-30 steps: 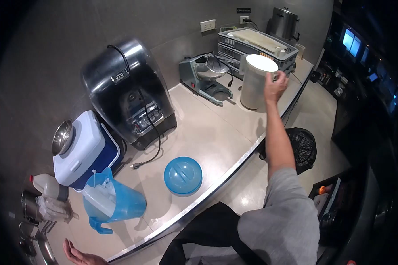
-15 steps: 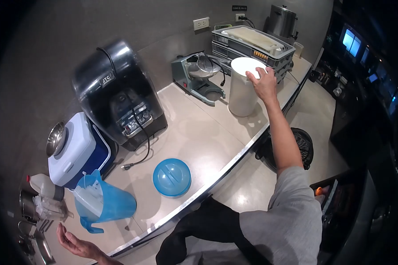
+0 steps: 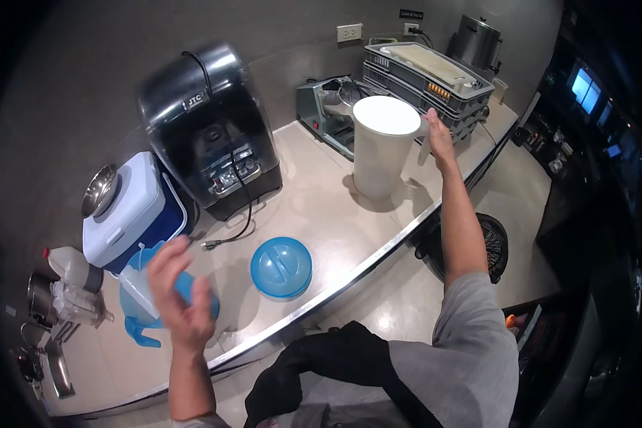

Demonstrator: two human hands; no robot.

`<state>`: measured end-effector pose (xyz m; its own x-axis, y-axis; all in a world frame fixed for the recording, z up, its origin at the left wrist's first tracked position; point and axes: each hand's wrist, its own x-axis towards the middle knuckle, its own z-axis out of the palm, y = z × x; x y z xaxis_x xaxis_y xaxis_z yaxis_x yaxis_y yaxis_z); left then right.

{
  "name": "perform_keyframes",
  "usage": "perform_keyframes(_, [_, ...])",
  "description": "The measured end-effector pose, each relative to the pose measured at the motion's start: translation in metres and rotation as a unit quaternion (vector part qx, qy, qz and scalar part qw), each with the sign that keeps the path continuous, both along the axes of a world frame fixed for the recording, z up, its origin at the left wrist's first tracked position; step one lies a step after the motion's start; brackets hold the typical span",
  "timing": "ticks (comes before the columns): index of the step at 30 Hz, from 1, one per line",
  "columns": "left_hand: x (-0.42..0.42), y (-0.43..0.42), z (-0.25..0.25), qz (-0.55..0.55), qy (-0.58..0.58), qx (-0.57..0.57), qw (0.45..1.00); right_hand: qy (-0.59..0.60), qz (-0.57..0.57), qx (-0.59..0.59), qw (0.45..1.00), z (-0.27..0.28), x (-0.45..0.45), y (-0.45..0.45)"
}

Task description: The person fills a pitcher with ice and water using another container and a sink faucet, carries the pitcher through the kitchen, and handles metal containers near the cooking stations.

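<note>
My right hand point(image 3: 440, 139) grips the handle of a tall translucent white pitcher point(image 3: 380, 160), its top bright white. The pitcher stands upright over the counter; I cannot tell whether its base touches it. My left hand point(image 3: 182, 303) is raised with its fingers apart and holds nothing, slightly blurred. Behind it, partly hidden, is a blue pitcher point(image 3: 205, 305) with a clear plastic item inside. A round blue lid point(image 3: 281, 267) lies on the counter between my two hands.
A black JTC machine point(image 3: 210, 128) with a loose cord stands against the wall, beside a blue-and-white cooler point(image 3: 132, 214) topped by a metal bowl point(image 3: 100, 191). Stacked grey crates point(image 3: 435, 78) and a grey-green appliance point(image 3: 314, 114) are at the back. The counter edge point(image 3: 321, 299) runs diagonally.
My right hand has gone from the white pitcher's rim to its handle, and the pitcher has turned and shifted left. My left hand has risen to the right, in front of the blue pitcher.
</note>
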<state>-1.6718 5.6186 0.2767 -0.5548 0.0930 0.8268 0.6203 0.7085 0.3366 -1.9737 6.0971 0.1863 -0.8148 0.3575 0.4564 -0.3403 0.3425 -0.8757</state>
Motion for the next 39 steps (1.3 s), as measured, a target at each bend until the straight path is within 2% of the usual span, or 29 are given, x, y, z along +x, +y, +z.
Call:
perform_keyframes(3, [-0.031,0.033,0.015,-0.065,-0.040,-0.065,0.995,-0.071,0.034,-0.025,0.997,0.001,0.028,-0.034])
perform_keyframes(5, [-0.054,0.052,0.015,-0.091,-0.065,-0.100,0.989,-0.039,0.067,-0.035,0.996,-0.004,0.045,-0.056])
perform_keyframes(7, [-0.085,0.069,0.010,-0.140,-0.025,-0.114,0.983,-0.010,0.091,-0.036,0.995,-0.002,0.074,-0.077])
perform_keyframes(9, [-0.106,0.090,0.018,-0.151,-0.056,-0.119,0.980,-0.003,0.094,0.046,0.995,0.002,0.103,-0.094])
perform_keyframes(10, [-0.119,0.098,0.017,-0.152,-0.027,-0.123,0.980,0.000,0.091,0.087,0.992,0.003,0.115,-0.102])
perform_keyframes(12, [-0.148,0.109,0.007,-0.163,0.032,-0.132,0.977,0.011,0.128,0.076,0.989,0.008,0.135,-0.123])
perform_keyframes(16, [-0.175,0.118,0.006,-0.166,-0.148,-0.262,0.939,0.017,0.163,0.119,0.979,0.013,0.158,-0.142])
perform_keyframes(20, [-0.182,0.112,0.015,-0.162,-0.122,-0.324,0.924,0.000,0.162,0.149,0.976,0.021,0.169,-0.150])
perform_keyframes(26, [-0.187,0.107,-0.004,-0.129,-0.046,-0.321,0.937,0.037,0.147,0.140,0.978,0.017,0.168,-0.160])
perform_keyframes(29, [-0.183,0.096,-0.003,-0.144,-0.075,-0.311,0.936,0.000,0.147,0.123,0.981,0.023,0.176,-0.169])
perform_keyframes(39, [-0.173,0.078,-0.002,-0.105,-0.094,-0.331,0.933,0.033,0.137,0.136,0.981,0.022,0.184,-0.196])
